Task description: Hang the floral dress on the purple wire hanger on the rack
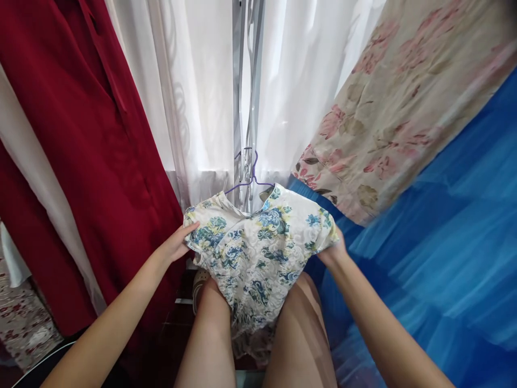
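Note:
A cream dress with blue and yellow flowers (pixel 258 248) hangs on a purple hanger (pixel 252 175) and drapes over my knees. My left hand (pixel 175 245) grips the dress at its left shoulder. At the right shoulder my right hand (pixel 333 250) is closed on the fabric, its fingers partly hidden behind the cloth. The hanger's hook rises in front of a metal pole (pixel 244 108) by the window.
A dark red garment (pixel 89 151) hangs at the left. White sheer curtains (pixel 194 91) cover the window behind. A beige floral cloth (pixel 404 108) hangs at the upper right, above blue netting (pixel 444 242). A sandal (pixel 198 285) lies on the floor below.

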Demonstrator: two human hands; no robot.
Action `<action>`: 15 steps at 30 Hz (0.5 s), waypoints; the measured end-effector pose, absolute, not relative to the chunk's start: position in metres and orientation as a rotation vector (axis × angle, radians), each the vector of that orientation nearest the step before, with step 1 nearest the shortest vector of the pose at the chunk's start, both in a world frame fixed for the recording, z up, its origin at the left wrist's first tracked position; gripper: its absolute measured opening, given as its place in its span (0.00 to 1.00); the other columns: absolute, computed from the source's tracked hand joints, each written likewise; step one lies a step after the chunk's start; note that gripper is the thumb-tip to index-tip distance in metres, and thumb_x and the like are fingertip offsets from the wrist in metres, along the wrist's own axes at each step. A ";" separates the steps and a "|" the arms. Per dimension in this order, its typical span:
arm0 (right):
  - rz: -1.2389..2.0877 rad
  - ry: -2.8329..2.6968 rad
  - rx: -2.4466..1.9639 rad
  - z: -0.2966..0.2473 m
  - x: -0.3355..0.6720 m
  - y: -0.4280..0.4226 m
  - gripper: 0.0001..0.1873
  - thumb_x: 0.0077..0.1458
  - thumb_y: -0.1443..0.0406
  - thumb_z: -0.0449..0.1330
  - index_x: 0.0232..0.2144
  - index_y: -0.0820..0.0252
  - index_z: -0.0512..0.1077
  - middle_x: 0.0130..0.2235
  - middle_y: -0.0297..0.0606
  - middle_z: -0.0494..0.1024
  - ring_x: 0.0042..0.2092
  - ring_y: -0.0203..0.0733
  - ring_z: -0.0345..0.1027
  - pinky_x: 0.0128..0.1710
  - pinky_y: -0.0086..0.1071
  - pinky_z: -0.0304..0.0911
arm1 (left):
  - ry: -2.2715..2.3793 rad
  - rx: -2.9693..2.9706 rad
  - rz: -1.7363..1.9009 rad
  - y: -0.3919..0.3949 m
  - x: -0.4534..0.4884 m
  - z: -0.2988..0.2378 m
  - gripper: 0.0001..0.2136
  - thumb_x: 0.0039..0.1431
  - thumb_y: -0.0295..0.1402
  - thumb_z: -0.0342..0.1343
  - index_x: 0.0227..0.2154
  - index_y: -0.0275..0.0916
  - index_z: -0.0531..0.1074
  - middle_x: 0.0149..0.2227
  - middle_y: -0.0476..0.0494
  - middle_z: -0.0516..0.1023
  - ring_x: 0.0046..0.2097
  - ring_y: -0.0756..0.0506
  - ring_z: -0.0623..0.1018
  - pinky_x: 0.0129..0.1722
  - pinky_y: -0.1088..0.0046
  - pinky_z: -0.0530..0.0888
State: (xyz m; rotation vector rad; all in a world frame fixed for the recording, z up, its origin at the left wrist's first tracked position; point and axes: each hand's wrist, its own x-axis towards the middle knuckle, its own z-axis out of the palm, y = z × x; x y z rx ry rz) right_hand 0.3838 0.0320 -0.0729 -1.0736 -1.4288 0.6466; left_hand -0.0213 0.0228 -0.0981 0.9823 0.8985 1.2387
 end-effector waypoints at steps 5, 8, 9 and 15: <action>1.060 -1.355 -1.065 -0.032 0.400 0.014 0.25 0.54 0.46 0.62 0.42 0.60 0.80 0.34 0.44 0.84 0.36 0.56 0.79 0.31 0.40 0.73 | 0.866 0.843 1.470 0.012 -0.005 -0.096 0.19 0.57 0.33 0.63 0.52 0.34 0.73 0.45 0.37 0.82 0.46 0.38 0.82 0.52 0.61 0.77; 1.204 -1.261 -0.987 -0.016 0.391 0.004 0.20 0.46 0.53 0.71 0.38 0.59 0.80 0.32 0.40 0.84 0.28 0.48 0.78 0.25 0.34 0.72 | 0.750 0.737 1.545 0.000 -0.001 -0.071 0.19 0.59 0.34 0.59 0.52 0.32 0.73 0.45 0.36 0.82 0.49 0.37 0.80 0.54 0.57 0.76; 1.222 -1.198 -0.954 -0.014 0.387 0.002 0.19 0.46 0.54 0.71 0.37 0.60 0.80 0.31 0.40 0.84 0.26 0.47 0.77 0.24 0.34 0.73 | 0.684 0.733 1.586 -0.005 0.000 -0.063 0.20 0.60 0.37 0.58 0.53 0.33 0.72 0.47 0.36 0.81 0.52 0.36 0.79 0.55 0.56 0.74; 1.264 -0.894 -0.847 -0.014 0.373 -0.004 0.11 0.53 0.58 0.66 0.34 0.61 0.78 0.28 0.42 0.83 0.28 0.48 0.78 0.23 0.33 0.74 | 0.669 1.333 1.867 -0.026 0.005 -0.051 0.29 0.63 0.47 0.52 0.64 0.44 0.59 0.66 0.37 0.63 0.66 0.35 0.65 0.64 0.50 0.62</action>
